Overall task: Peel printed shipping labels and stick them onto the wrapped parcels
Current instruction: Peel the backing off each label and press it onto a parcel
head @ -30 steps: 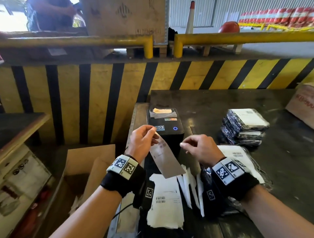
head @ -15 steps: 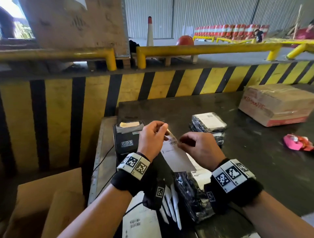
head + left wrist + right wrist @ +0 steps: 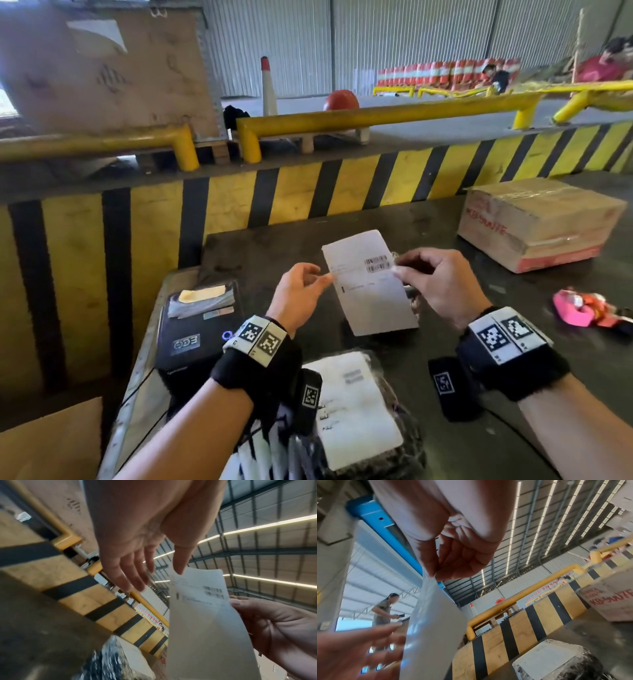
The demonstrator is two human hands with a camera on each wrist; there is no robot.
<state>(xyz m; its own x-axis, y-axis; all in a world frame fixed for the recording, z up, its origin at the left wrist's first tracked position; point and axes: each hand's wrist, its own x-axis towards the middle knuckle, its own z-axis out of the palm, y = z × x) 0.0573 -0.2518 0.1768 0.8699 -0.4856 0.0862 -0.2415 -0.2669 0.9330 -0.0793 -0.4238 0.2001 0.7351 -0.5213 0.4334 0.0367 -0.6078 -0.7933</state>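
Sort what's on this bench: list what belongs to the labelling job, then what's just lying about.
Job:
- shipping label, pinched by the right hand, its other edge at the left hand fingertips
- wrapped parcel, already labelled
- label printer

Lying about:
- taped cardboard box
- pink packet
- cardboard carton beside the bench

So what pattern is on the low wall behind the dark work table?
Yellow and black stripes on the low wall, clearest in the head view.
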